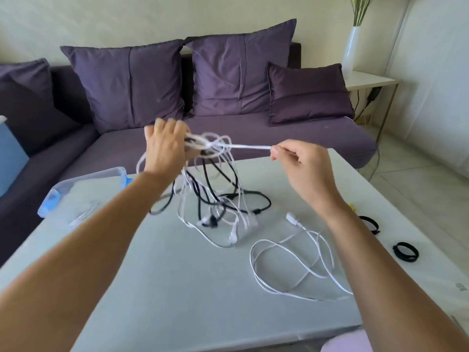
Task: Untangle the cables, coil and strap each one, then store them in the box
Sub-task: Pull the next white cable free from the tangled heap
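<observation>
Nearest the viewer, a loose white cable (295, 256) is seen lying in open loops on the pale grey surface (177, 288), apart from the rest. Two black strap loops (396, 251) are laid just beyond it near the right edge, unused. Further in, a tangle of white and black cables (218, 199) is held partly raised, its lower loops and plugs resting on the surface while its upper knot is lifted. The grip of the left hand (165, 146) is closed around the top of the tangle, although the fingers are blurred and their exact placement cannot be made out. The grip of the right hand (299, 163) is closed in a pinch on a single white strand (248, 147), which is drawn taut sideways from the knot. Untangling is judged to be the step in hand, with coiling, strapping and storing not yet begun. The main hazard is judged to be the taut strand: if it is pulled harder without the crossing loops being eased, the knot may be tightened rather than freed, and a plug caught below may be strained. The hanging loops may also be dragged onto the loose white cable and entangled with it. At the far left of the surface, a clear plastic box with blue clips (88, 177) is placed, well apart from the tangle; a purple sofa (279, 138) is seen behind.
</observation>
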{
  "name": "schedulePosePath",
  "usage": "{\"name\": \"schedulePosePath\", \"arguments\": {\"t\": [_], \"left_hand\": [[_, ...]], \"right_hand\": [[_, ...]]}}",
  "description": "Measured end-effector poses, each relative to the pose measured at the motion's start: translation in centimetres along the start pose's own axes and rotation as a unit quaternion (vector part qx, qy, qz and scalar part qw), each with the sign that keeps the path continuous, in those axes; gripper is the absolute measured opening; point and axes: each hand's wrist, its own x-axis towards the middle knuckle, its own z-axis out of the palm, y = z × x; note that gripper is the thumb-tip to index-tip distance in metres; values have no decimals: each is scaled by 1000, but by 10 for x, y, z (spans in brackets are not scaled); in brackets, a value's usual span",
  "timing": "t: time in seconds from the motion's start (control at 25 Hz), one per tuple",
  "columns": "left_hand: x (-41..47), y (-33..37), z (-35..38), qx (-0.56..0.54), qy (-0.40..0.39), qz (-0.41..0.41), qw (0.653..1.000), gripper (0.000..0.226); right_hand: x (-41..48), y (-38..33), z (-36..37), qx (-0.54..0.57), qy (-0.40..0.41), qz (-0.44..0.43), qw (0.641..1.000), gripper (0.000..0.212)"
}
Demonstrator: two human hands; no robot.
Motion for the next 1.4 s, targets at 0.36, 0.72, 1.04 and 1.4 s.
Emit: {"name": "schedulePosePath", "arguments": {"t": [0.36,0.72,1.04,1.4], "left_hand": [[-99,30,43,-34,-41,-148,988,67],[-247,67,19,-101,-158,-99,977,30],[-206,63,-42,-122,-381,-111,910,23],[-139,48,-30,-417,-338,-86,840,9]], "right_hand": [[-32,18,16,-140,-45,-25,989,22],[-79,22,-2,-194,-601,195,750,24],[-126,12,58,-124,-463,152,865,37],[-116,-8,68,44,-476,267,837,32]]}}
